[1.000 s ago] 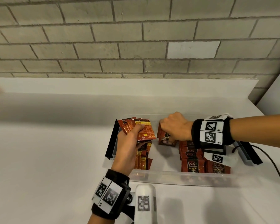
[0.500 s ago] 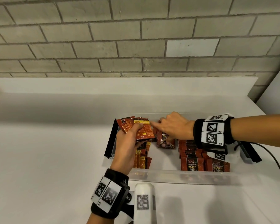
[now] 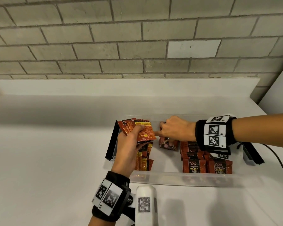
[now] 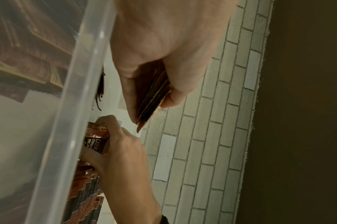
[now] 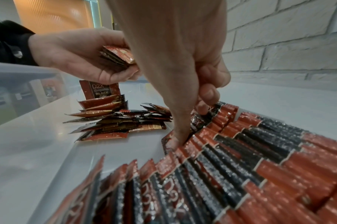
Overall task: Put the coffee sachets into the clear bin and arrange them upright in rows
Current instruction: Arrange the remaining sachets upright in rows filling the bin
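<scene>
Nearest, on the white counter [image 3: 47, 160], a white wrist-mounted camera housing [image 3: 145, 204] juts from the left forearm just in front of the clear bin [image 3: 178, 179]. Behind the bin's near wall, at the right, coffee sachets stand upright in two rows [image 3: 206, 165], labels facing the near side, the rows running back toward the far wall. At the bin's left end a loose pile of sachets [image 3: 145, 159] lies tumbled, some flat, some leaning.

Above that pile, the left hand [image 3: 129, 147] grips a fanned stack of sachets [image 3: 137, 130], thumb pressed on the top one and fingers curled underneath; the left wrist view shows the stack's edges wedged between thumb and fingers, clear of the bin floor.

Farther back, in the middle of the bin, the right hand [image 3: 176, 130] reaches in from the right. Its fingers are curled over the tops of a small clump of sachets [image 3: 168, 143] at the far end of the left upright row, thumb dug down against the near face of the clump and fingertips over the far side, pinching it. Its index finger points left, almost touching the left hand's stack.

Black latch handles [image 3: 112, 141] flank the bin at both ends. A grey brick wall [image 3: 137, 38] rises beyond the counter.
</scene>
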A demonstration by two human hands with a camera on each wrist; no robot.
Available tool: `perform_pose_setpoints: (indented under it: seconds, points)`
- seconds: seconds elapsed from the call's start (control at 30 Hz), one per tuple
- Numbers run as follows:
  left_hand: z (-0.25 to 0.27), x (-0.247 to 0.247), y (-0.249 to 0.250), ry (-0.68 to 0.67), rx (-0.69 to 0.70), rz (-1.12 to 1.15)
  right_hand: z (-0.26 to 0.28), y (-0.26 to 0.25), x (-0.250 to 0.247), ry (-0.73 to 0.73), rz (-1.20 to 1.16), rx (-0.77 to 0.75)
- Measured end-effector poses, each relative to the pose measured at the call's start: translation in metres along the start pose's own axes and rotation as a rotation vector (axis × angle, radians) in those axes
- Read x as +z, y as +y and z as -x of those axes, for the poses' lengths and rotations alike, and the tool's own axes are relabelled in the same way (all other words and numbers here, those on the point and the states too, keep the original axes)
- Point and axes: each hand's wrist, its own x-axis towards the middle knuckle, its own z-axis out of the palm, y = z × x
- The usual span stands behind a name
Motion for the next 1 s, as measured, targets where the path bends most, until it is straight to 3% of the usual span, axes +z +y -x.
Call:
perform_pose_setpoints:
  seconds: [0.2,0.37,0.43,0.57,0.77,0.9,1.0]
  points:
    - [0.002,0.001,0.001,-0.029,0.005,-0.008,0.002,0.014,-0.008,0.046,-0.284,0.072]
    - [0.003,0.001,0.002,-0.052,-0.026,0.002,0.029,0.049,-0.032,0.342,-0.695,0.283]
    - [0.004,0.001,0.002,-0.076,-0.034,0.013,0.043,0.046,-0.044,0.41,-0.863,0.268]
    - [0.005,0.003,0.005,-0.163,-0.04,0.016,0.057,0.016,-0.059,0.244,-1.021,0.169]
    - [0.009,0.004,0.005,-0.213,-0.046,0.011,0.055,-0.006,-0.052,0.155,-0.867,0.145]
    - [0.009,0.006,0.004,-0.195,-0.026,-0.026,0.056,0.004,-0.051,0.188,-0.965,0.119]
    - [0.006,0.005,0.002,-0.111,-0.014,-0.012,0.059,0.024,-0.047,0.239,-0.996,0.251]
